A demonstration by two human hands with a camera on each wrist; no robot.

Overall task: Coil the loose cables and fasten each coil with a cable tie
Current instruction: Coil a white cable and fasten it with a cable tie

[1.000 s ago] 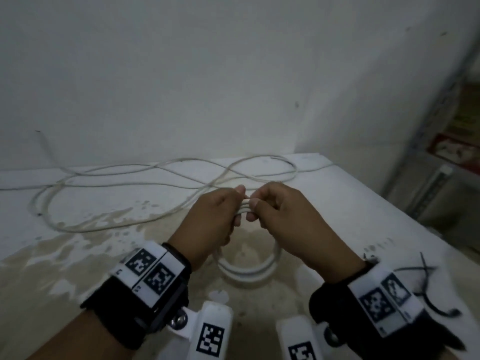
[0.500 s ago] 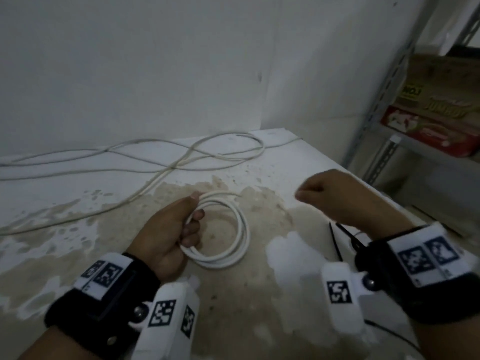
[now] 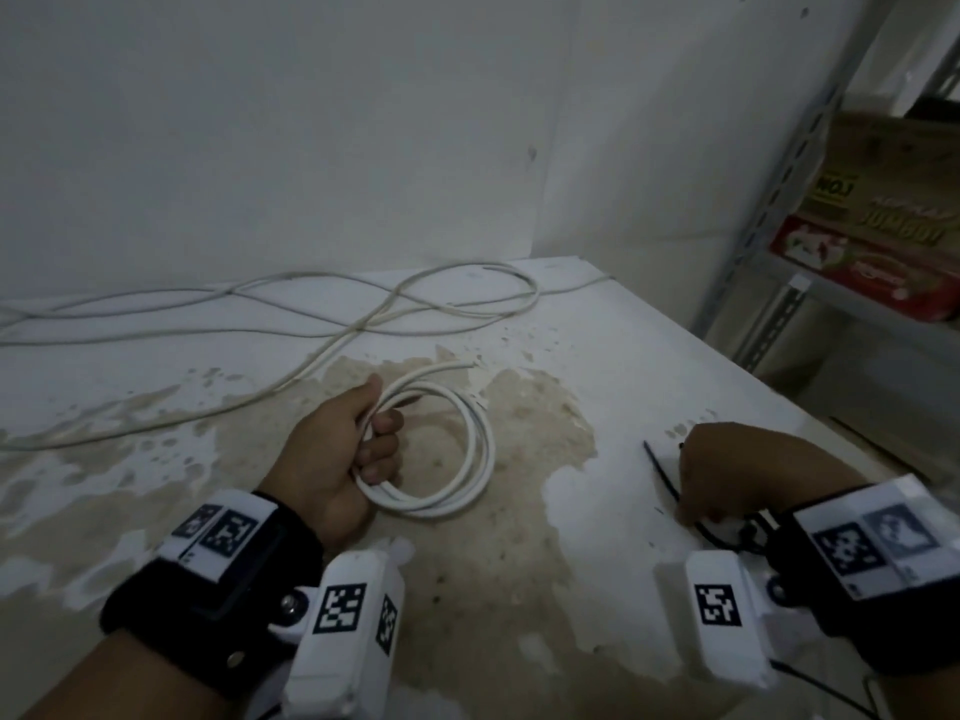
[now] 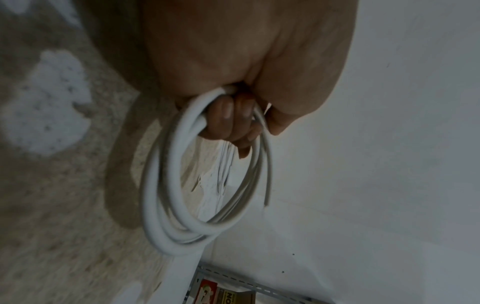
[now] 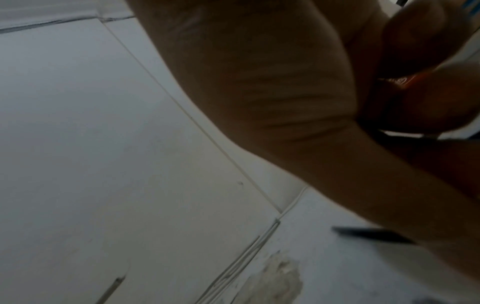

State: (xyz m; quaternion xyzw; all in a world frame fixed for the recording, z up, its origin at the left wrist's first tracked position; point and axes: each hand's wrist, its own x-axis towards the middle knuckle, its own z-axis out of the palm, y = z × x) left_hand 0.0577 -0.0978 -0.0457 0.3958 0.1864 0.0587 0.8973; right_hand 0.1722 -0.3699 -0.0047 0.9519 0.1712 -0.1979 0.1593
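Note:
A small coil of white cable (image 3: 470, 462) hangs from my left hand (image 3: 376, 433), just above the stained table (image 3: 519, 563). In the left wrist view the fingers (image 4: 228, 119) curl around the coil (image 4: 166, 185) and one cut end sticks out. My right hand (image 3: 698, 509) is down on the table at the right. Its curled fingers pinch a black cable tie (image 3: 658, 470), whose free tip (image 5: 371, 234) points away from the hand. More black ties (image 3: 727, 532) lie under the wrist, mostly hidden.
Long loose white cables (image 3: 311, 314) sprawl along the back of the table by the wall. A metal shelf (image 3: 769, 241) with cardboard boxes (image 3: 893, 200) stands past the table's right edge.
The right hand let go of the coil and swung right, down onto the black ties. The left hand alone keeps the coil and has lowered it toward the table.

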